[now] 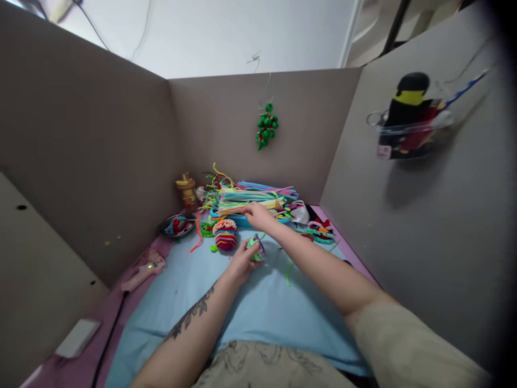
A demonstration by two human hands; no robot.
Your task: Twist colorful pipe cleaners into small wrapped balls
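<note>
Lower centre of the frame: a patterned garment and two forearms, the left one tattooed, are seen entering from the bottom edge. Centre: one small green-and-purple pipe-cleaner piece (256,249) is grasped in the curled fingers of the left hand (241,262), just above a light blue mat (258,312). Slightly higher and to the right, the right hand (258,215) is laid with fingers bent on one pile of loose pipe cleaners (246,196) of many colours; whether any strand is pinched cannot be told. The held piece is found just below the right hand and well short of the pile. Immediately left of the held piece, one striped coiled ball (225,235) is noted on the mat. Left of centre: one dark bowl (176,225) with coloured scraps, one pink glue gun (142,270) with a lit green lamp, and one pale flat block (76,338) on a purple table edge (117,302). Behind the bowl, one yellow-brown figurine (187,189) is placed. Upper centre: one green beaded ornament (266,126) is hung on the rear partition (226,124). Upper right: one clear wall pocket (412,134) holding a black-and-yellow object and scissors is fixed to the right-hand partition. Three grey partition walls are counted around the desk.
</note>
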